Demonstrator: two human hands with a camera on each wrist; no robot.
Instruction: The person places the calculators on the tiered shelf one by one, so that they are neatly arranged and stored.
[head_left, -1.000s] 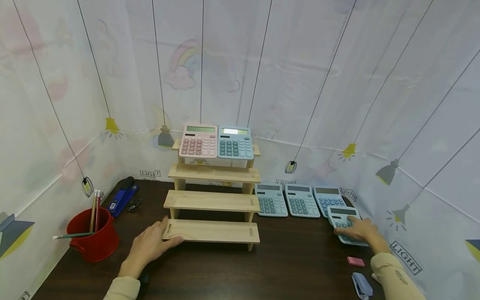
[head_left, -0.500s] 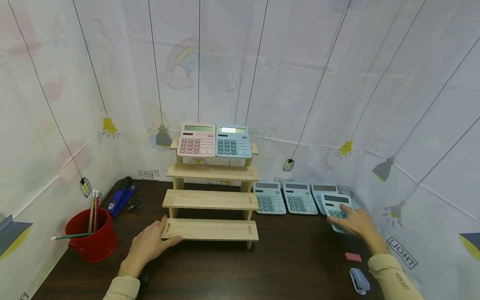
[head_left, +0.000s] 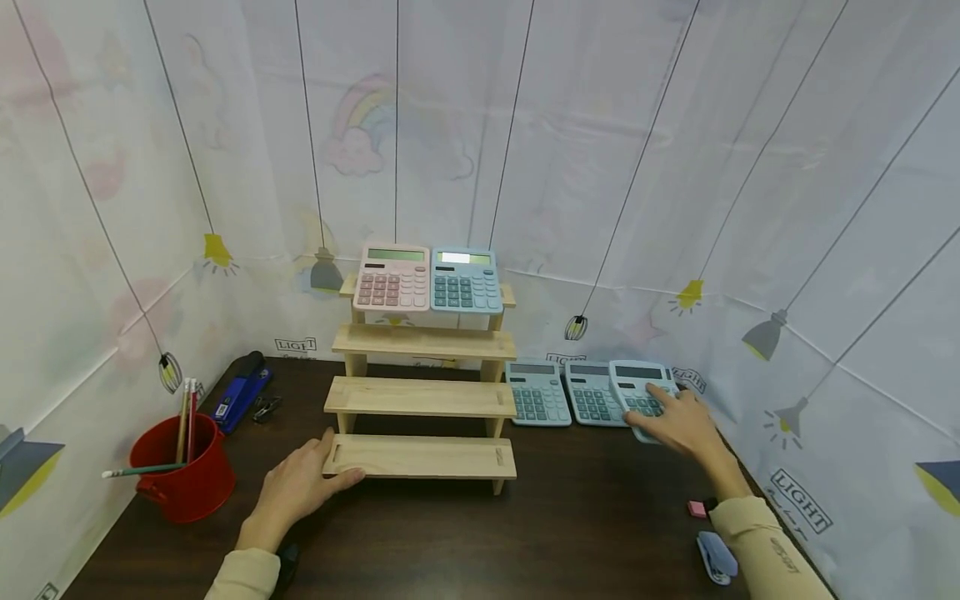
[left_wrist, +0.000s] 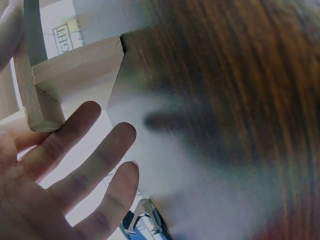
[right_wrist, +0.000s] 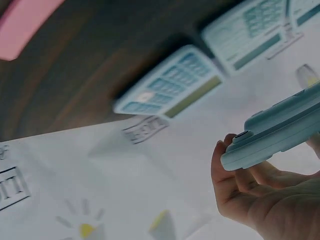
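Note:
My right hand (head_left: 678,421) grips a light blue calculator (head_left: 637,392) by its edges; the right wrist view shows this calculator (right_wrist: 280,127) lifted off the table. Behind and beneath it in the head view, more blue calculators (head_left: 538,393) lean in a row along the back wall. At the left end of a wooden tiered shelf (head_left: 420,457), my left hand (head_left: 300,487) rests against the lowest step, its fingers (left_wrist: 112,142) spread and fairly straight in the left wrist view. A pink calculator (head_left: 392,279) and a blue calculator (head_left: 465,282) stand side by side on the top step.
A red bucket (head_left: 198,479) with several pencils stands at the left. Behind it lie a blue stapler (head_left: 243,396) and black clips (head_left: 266,408). At the right are a pink eraser (head_left: 697,508) and a small light-blue stapler (head_left: 717,557). Patterned curtains border the table.
My right hand has raised the blue calculator and carried it leftward, from the right end of the row to in front of the other calculators. The left hand stays at the shelf.

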